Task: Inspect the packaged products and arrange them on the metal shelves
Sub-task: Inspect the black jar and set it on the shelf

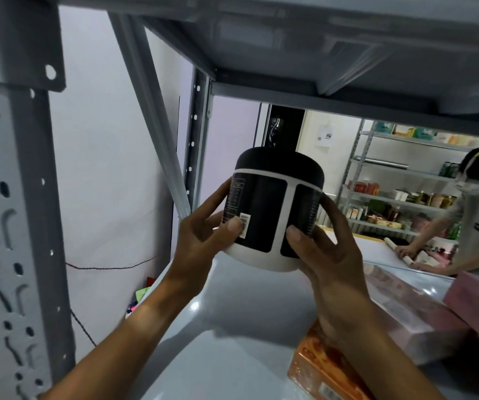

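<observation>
- Fingers (234,226) of the left hand (200,241) curl round the left side of a squat round black tub with a white band and white base (273,209), the thumb pressing just beside its small barcode sticker (244,225).
- Fingers of the right hand (327,255) wrap the tub's right side, thumb on the front face, so both hands grip it between them.
- Held this way, the tub hangs in the air above the grey metal shelf board (232,313), tilted a little with its dark lid leaning away and to the right; it touches nothing but the hands.
- Judging by the pose, the label is being checked before the tub goes down; the coming move turns on the bare shelf surface lying straight below and ahead of the tub, with both hands equally close.
- Near the right forearm lies an orange printed carton (319,370), and beyond it a long pink box in clear wrap (411,307), both on the same shelf; they limit room to the right.
- A slanted grey brace (157,125) and a perforated upright (7,226) close off the left, and the upper shelf's underside (319,39) sits low overhead.
- Farther back, another person (475,226) bends over a bench (376,252), with stocked metal racks (391,197) behind.
</observation>
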